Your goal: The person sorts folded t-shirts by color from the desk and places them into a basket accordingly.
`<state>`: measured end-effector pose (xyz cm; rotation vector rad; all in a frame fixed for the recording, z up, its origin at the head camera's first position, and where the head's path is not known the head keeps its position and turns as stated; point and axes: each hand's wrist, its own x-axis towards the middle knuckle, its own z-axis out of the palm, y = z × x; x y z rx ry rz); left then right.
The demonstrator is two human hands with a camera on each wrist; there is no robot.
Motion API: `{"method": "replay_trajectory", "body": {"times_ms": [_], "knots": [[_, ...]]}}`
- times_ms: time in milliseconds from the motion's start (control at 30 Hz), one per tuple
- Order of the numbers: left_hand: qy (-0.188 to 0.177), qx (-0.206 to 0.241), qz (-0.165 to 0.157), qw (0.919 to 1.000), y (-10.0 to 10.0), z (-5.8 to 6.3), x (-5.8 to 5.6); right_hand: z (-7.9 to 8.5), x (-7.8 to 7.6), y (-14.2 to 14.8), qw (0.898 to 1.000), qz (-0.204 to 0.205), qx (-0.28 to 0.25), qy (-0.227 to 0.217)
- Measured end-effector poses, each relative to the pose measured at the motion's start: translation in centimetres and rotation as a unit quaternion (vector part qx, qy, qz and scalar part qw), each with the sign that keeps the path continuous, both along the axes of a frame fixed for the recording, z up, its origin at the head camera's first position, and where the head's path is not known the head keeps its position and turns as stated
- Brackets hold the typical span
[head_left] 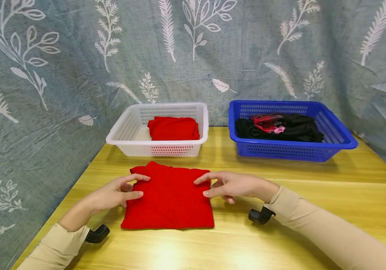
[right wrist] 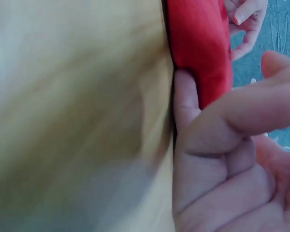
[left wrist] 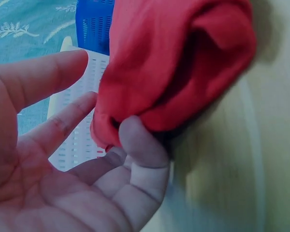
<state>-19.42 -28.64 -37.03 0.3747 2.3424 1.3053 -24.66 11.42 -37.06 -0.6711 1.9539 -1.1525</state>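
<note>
A folded red cloth (head_left: 172, 202) lies flat on the wooden table, roughly square, with its upper left corner a little uneven. At its left edge is my left hand (head_left: 110, 193), thumb and index finger loosely spread over the fabric. The left wrist view shows layered folds of the red cloth (left wrist: 145, 63) right at the fingertips. From the right side, my right hand (head_left: 238, 185) reaches to the opposite edge with relaxed fingers. In the right wrist view one fingertip of the right hand (right wrist: 222, 169) is tucked at the cloth's lower edge, against the table.
Behind the cloth stands a white plastic basket (head_left: 122, 143) with a folded red cloth (head_left: 172, 128) inside. Right of it, a blue basket (head_left: 280, 152) contains black fabric (head_left: 301, 127) and small red and pink items. A patterned curtain (head_left: 213, 45) hangs behind the wooden table (head_left: 247, 247).
</note>
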Motion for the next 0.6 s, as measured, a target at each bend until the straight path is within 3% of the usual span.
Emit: {"method": "replay_trajectory", "body": {"times_ms": [433, 600], "knots": [[-0.004, 0.012, -0.018, 0.9998, 0.9, -0.8, -0.4, -1.6, -0.2, -1.2, 0.997, 0.000, -0.053, -0.057], [-0.003, 0.013, -0.020, 0.9997, 1.1, -1.0, -0.4, -1.7, -0.2, -1.6, 0.999, 0.008, -0.031, -0.017]]}}
